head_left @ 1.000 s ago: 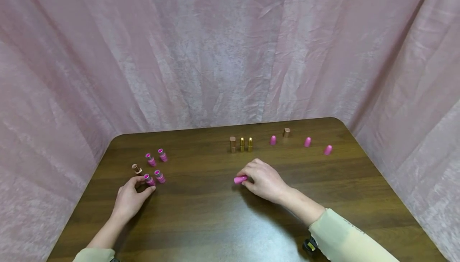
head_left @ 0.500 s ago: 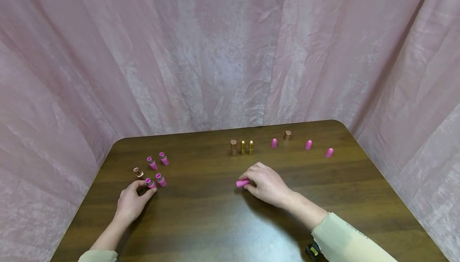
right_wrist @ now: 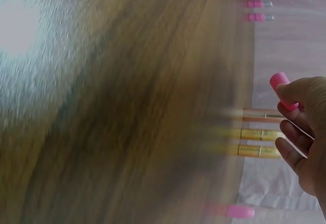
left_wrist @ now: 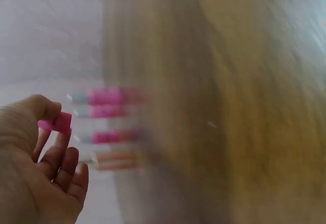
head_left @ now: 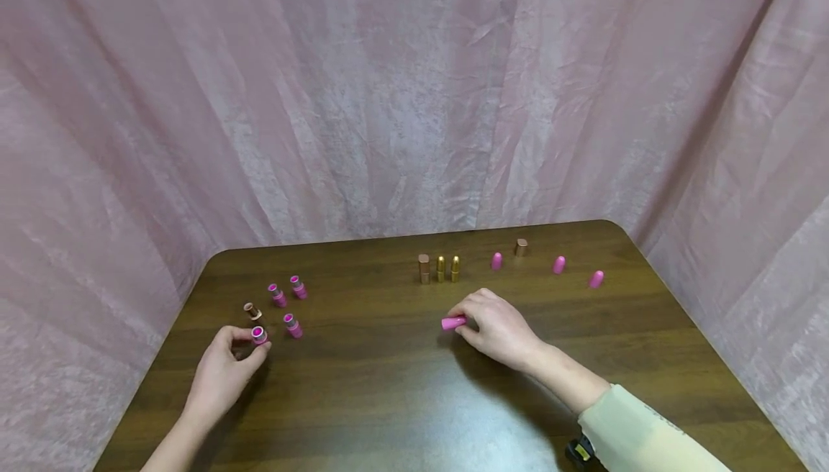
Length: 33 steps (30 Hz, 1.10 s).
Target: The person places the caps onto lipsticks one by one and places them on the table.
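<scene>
Between thumb and fingers my left hand [head_left: 220,371] pinches an uncapped pink lipstick [head_left: 260,335], its silver collar facing up; the left wrist view shows its pink base [left_wrist: 63,123] clear of the tabletop. Close by stand a rose-gold uncapped lipstick [head_left: 253,313] and three pink ones, the nearest of them a pink lipstick [head_left: 293,327] just to the right. My right hand [head_left: 497,332] holds a pink lipstick cap [head_left: 452,323] on its side, open end pointing left, over the middle of the table. That cap [right_wrist: 278,80] also shows in the right wrist view.
Toward the back of the wooden table [head_left: 363,386] stand a capped rose-gold lipstick [head_left: 424,270] and two gold lipsticks [head_left: 447,270]. Three pink caps, one of them a far-right cap [head_left: 596,279], and a rose-gold cap [head_left: 521,247] stand at back right. Pink curtains [head_left: 401,98] surround the table.
My left hand has lifted the pink lipstick from its spot in the group and drawn it slightly left and nearer. My right hand, still pinching the cap, has shifted a little right.
</scene>
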Each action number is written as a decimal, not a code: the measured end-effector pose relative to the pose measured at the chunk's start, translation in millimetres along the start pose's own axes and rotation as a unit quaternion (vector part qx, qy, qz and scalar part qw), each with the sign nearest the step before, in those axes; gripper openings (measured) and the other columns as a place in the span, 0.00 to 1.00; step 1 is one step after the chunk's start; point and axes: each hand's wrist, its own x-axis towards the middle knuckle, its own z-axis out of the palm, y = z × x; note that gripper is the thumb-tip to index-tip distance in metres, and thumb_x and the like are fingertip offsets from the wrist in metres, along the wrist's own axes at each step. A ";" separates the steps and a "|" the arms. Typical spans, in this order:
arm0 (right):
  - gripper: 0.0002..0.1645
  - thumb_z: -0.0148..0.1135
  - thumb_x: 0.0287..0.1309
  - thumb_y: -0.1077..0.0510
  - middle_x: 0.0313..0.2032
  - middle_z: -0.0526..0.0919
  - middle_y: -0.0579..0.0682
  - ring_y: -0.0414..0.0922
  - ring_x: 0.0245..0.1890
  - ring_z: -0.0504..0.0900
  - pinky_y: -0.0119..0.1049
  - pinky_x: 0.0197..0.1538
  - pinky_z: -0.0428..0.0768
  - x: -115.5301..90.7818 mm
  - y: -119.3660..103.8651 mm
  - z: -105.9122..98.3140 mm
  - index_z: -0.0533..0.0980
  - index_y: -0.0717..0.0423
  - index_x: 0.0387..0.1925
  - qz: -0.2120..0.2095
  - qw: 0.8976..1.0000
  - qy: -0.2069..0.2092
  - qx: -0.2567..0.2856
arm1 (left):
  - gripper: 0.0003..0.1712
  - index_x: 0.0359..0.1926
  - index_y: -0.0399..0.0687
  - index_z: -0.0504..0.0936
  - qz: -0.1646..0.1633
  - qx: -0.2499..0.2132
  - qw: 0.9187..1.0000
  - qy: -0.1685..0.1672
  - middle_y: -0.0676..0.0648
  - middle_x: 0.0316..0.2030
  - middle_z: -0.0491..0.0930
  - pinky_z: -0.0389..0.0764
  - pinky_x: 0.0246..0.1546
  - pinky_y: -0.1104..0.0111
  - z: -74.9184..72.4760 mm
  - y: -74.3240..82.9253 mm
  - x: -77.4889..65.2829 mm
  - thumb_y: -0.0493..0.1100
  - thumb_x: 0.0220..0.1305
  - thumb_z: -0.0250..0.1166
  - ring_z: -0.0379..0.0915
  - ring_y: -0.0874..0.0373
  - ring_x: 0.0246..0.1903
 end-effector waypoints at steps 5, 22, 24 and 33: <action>0.14 0.77 0.53 0.61 0.39 0.86 0.39 0.41 0.44 0.80 0.40 0.48 0.79 -5.3 8.2 -10.9 0.86 0.48 0.42 0.020 1.000 0.015 0.011 | 0.14 0.46 0.46 0.80 0.072 0.011 0.997 0.017 0.44 0.47 0.83 0.72 0.48 0.62 3.2 32.0 -3.6 0.44 0.62 0.74 0.76 0.49 0.49; 0.14 0.78 0.54 0.60 0.41 0.86 0.40 0.43 0.48 0.80 0.44 0.52 0.78 -16.6 22.2 -30.1 0.87 0.47 0.43 0.075 0.995 0.045 0.037 | 0.13 0.40 0.58 0.85 0.303 0.116 0.946 0.029 0.59 0.37 0.83 0.73 0.48 0.57 47.8 96.7 7.4 0.43 0.53 0.76 0.75 0.55 0.42; 0.14 0.78 0.54 0.60 0.42 0.86 0.39 0.43 0.48 0.80 0.44 0.53 0.78 -16.6 22.3 -29.3 0.87 0.47 0.43 0.076 0.995 0.049 0.041 | 0.12 0.39 0.58 0.85 0.314 0.125 0.941 0.023 0.59 0.37 0.82 0.73 0.47 0.57 54.3 104.1 9.7 0.43 0.53 0.76 0.75 0.55 0.42; 0.14 0.77 0.55 0.60 0.43 0.85 0.36 0.39 0.48 0.79 0.42 0.53 0.78 -16.7 16.5 -24.3 0.86 0.44 0.43 0.084 0.992 0.056 0.075 | 0.12 0.39 0.59 0.86 0.356 0.137 0.924 0.006 0.59 0.39 0.83 0.72 0.44 0.60 81.6 132.9 16.3 0.46 0.54 0.77 0.76 0.54 0.43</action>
